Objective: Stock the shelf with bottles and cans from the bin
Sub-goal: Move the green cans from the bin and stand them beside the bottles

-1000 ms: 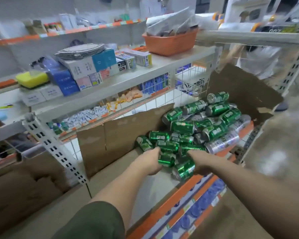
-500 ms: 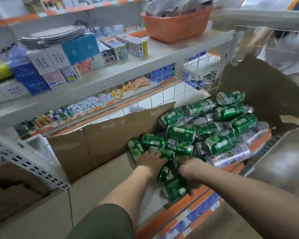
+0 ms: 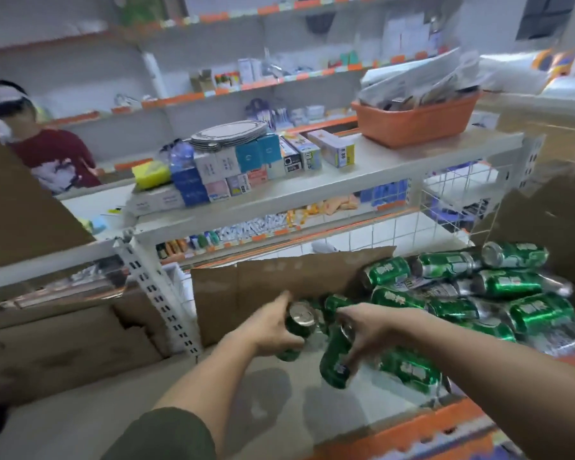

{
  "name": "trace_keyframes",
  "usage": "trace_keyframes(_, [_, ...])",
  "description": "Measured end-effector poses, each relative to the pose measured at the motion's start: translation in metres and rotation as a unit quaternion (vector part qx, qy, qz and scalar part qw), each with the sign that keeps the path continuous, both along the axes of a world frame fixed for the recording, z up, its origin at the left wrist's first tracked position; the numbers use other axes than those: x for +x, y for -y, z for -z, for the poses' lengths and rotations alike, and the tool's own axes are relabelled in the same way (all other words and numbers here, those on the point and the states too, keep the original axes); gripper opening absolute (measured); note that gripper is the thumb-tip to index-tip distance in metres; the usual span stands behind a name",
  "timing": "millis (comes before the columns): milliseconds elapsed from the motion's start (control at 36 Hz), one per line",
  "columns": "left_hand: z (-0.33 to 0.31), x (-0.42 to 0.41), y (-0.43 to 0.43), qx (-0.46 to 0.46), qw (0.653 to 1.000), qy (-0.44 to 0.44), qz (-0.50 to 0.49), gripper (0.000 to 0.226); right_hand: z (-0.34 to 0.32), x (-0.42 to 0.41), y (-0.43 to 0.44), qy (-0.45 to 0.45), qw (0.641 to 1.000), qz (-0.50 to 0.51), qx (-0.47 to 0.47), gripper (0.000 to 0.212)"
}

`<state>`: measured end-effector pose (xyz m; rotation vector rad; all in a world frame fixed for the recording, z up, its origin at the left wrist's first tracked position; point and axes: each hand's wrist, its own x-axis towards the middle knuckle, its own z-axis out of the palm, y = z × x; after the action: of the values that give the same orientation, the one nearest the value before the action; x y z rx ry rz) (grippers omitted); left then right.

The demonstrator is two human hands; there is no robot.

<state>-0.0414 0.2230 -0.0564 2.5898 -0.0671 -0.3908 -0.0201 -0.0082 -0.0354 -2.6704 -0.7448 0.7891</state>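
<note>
Head view: bare shelf board (image 3: 80,419) open to my left, cardboard wall (image 3: 263,290) behind, orange front lip (image 3: 422,426) near me. My left hand (image 3: 273,330) is wrapped round first can (image 3: 300,322). Right hand (image 3: 369,330) grips second can (image 3: 335,363), tilted. Can pile (image 3: 498,293) just right, lower cans blurred.

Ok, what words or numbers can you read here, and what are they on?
"0 30", roughly: on the yellow end of a small box on the white shelf.
Green cans: white characters, too blurred to read.
Other boxes: print too blurred.
Orange price strips: nothing readable.
</note>
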Motion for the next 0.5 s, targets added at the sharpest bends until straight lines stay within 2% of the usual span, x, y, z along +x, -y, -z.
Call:
trace_keyframes(56, [-0.017, -0.015, -0.029, -0.03, 0.998, 0.035, -0.053, 0.062, -0.011, 0.0, -0.029, 0.051, 0.998, -0.01, 0.022, 0.059])
trace_keyframes(111, [-0.033, -0.035, -0.06, -0.079, 0.989, 0.064, -0.106, 0.056, -0.024, -0.005, -0.064, 0.082, 0.995, -0.024, 0.054, 0.06])
trace_keyframes(250, [-0.062, -0.096, -0.145, -0.144, 0.956, 0.137, -0.215, 0.058, -0.056, -0.037, -0.154, 0.136, 0.982, -0.039, 0.123, 0.055])
trace_keyframes(389, [-0.078, -0.159, -0.229, -0.115, 0.957, 0.151, -0.219, 0.076, -0.076, -0.087, -0.236, 0.157, 0.97, -0.052, 0.176, 0.046])
trace_keyframes(500, [-0.078, -0.199, -0.287, -0.115, 0.952, 0.159, -0.233, 0.065, -0.076, -0.12, -0.293, 0.146, 0.969, -0.056, 0.191, 0.044])
